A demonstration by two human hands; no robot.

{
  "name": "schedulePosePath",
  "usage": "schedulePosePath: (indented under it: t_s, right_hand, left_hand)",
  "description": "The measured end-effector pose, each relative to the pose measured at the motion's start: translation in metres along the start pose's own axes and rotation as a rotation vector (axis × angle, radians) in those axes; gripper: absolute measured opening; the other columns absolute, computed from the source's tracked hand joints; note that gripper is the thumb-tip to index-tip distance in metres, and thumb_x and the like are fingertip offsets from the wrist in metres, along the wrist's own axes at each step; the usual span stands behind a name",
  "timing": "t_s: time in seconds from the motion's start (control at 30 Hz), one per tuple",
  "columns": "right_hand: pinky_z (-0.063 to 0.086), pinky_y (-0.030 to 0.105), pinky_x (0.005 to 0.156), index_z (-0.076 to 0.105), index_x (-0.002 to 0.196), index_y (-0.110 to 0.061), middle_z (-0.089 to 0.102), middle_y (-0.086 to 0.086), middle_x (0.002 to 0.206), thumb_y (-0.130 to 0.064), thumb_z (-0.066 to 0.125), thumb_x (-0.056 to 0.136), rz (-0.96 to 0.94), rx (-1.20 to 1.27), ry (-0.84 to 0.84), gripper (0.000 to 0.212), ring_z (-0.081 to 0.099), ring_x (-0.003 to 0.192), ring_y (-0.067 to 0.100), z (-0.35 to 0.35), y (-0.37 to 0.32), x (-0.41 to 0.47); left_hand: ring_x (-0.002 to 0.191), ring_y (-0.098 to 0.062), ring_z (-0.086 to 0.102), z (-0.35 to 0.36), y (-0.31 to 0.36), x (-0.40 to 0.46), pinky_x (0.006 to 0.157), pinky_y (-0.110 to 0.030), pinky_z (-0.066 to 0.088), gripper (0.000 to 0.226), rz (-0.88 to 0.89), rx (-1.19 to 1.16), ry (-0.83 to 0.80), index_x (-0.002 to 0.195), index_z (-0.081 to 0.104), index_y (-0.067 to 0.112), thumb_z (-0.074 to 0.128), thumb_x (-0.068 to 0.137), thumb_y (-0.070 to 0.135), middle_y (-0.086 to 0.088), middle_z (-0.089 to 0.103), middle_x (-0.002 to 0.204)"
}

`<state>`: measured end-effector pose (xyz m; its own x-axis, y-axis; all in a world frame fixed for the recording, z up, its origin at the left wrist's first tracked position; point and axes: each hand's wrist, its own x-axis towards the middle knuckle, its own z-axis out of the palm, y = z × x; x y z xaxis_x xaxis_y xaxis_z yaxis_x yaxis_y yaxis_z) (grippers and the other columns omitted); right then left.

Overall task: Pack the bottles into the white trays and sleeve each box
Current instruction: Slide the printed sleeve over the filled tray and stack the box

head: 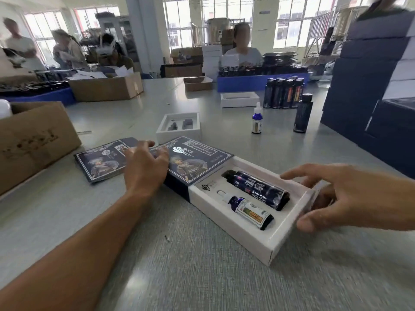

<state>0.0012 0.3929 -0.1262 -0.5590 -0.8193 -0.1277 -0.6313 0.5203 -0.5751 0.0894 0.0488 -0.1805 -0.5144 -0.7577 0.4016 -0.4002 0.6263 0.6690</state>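
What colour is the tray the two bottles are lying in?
White: the tray shows plainly in the head view.

Both forearms are bare, with no sleeve on the left hand (143, 167) or right hand (359, 198).

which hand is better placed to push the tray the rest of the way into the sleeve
Right. The right hand already brackets the exposed end of the white tray, opposite the sleeve. The left hand rests on the sleeve, suited to bracing it.
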Motion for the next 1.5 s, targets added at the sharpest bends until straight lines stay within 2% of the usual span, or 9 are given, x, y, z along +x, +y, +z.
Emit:
schedulePosePath:
  t_s: [0.1, 0.2, 0.53, 0.67, 0.77, 0.93, 1.07, 1.33, 1.5]
  right_hand:
    - [0.056, 0.017, 0.064, 0.042, 0.120, -0.073, 0.059, -0.029, 0.111, -0.072, 0.087, 0.046, -0.055, 0.128, -0.067, 0.087, 0.072, 0.079, 0.010, 0.002, 0.001, 0.002]
    - [0.054, 0.016, 0.066, 0.041, 0.121, -0.073, 0.062, -0.020, 0.106, -0.063, 0.088, 0.054, -0.118, 0.137, -0.080, 0.083, 0.070, 0.079, 0.010, 0.013, 0.001, 0.008]
    - [0.051, 0.014, 0.074, 0.018, 0.137, -0.071, 0.066, -0.016, 0.104, -0.070, 0.086, 0.054, -0.086, 0.085, -0.147, 0.107, 0.066, 0.085, 0.005, 0.026, -0.015, 0.008]
    - [0.051, 0.015, 0.073, 0.009, 0.144, -0.064, 0.066, -0.015, 0.104, -0.072, 0.087, 0.047, -0.045, 0.065, -0.136, 0.124, 0.066, 0.084, 0.005, 0.027, -0.018, 0.006]
    - [0.051, 0.015, 0.071, 0.014, 0.151, -0.050, 0.066, -0.014, 0.102, -0.067, 0.089, 0.049, -0.030, 0.078, -0.155, 0.128, 0.066, 0.081, 0.006, 0.028, -0.020, 0.007]
    - [0.051, 0.016, 0.072, 0.020, 0.152, -0.047, 0.067, -0.014, 0.103, -0.067, 0.087, 0.053, -0.034, 0.086, -0.150, 0.122, 0.066, 0.083, 0.007, 0.026, -0.022, 0.006]
    - [0.050, 0.012, 0.073, 0.013, 0.148, -0.057, 0.064, -0.019, 0.105, -0.074, 0.082, 0.053, -0.037, 0.053, -0.106, 0.120, 0.066, 0.083, 0.004, 0.027, -0.025, 0.004]
    - [0.050, 0.023, 0.071, 0.022, 0.149, -0.054, 0.059, -0.028, 0.107, -0.083, 0.070, 0.059, -0.066, -0.087, -0.050, 0.106, 0.062, 0.092, -0.002, 0.031, -0.029, 0.001]
    - [0.047, 0.011, 0.071, 0.025, 0.152, -0.043, 0.052, -0.043, 0.107, -0.080, 0.065, 0.068, -0.115, -0.158, 0.051, 0.100, 0.058, 0.093, -0.013, 0.040, -0.028, 0.007]
  left_hand:
    - [0.100, -0.019, 0.052, 0.002, 0.003, -0.001, 0.085, -0.029, 0.040, 0.049, 0.000, -0.027, -0.010, 0.135, 0.052, 0.010, 0.061, 0.095, 0.037, -0.021, 0.056, 0.130]
    - [0.104, -0.027, 0.061, 0.007, 0.006, -0.004, 0.094, -0.040, 0.051, 0.050, 0.013, -0.110, -0.087, 0.136, 0.051, 0.007, 0.063, 0.095, 0.034, -0.017, 0.063, 0.122]
    - [0.123, -0.014, 0.052, 0.006, 0.007, -0.004, 0.097, -0.021, 0.032, 0.048, 0.097, -0.139, -0.321, 0.143, 0.050, 0.013, 0.052, 0.101, 0.036, -0.004, 0.056, 0.142]
    - [0.111, -0.004, 0.046, 0.010, 0.010, -0.003, 0.092, -0.016, 0.030, 0.048, 0.122, -0.166, -0.368, 0.146, 0.047, 0.017, 0.050, 0.102, 0.037, 0.000, 0.055, 0.142]
    - [0.095, 0.003, 0.050, 0.012, 0.011, -0.002, 0.074, -0.001, 0.030, 0.046, 0.130, -0.187, -0.372, 0.144, 0.049, 0.019, 0.050, 0.102, 0.036, 0.006, 0.059, 0.128]
    - [0.125, -0.010, 0.046, 0.012, 0.008, 0.001, 0.102, -0.023, 0.030, 0.049, 0.117, -0.187, -0.413, 0.147, 0.046, 0.017, 0.049, 0.102, 0.036, 0.000, 0.051, 0.147]
    - [0.129, -0.015, 0.051, 0.013, 0.009, 0.001, 0.112, -0.032, 0.035, 0.048, 0.096, -0.206, -0.421, 0.146, 0.047, 0.015, 0.050, 0.102, 0.033, -0.001, 0.054, 0.144]
    - [0.132, -0.016, 0.047, 0.015, 0.009, 0.001, 0.110, -0.027, 0.031, 0.046, 0.080, -0.199, -0.433, 0.147, 0.046, 0.017, 0.046, 0.104, 0.033, -0.001, 0.051, 0.147]
    - [0.132, -0.017, 0.047, 0.017, 0.007, 0.002, 0.109, -0.028, 0.031, 0.046, 0.079, -0.198, -0.435, 0.147, 0.046, 0.019, 0.045, 0.104, 0.035, -0.001, 0.051, 0.147]
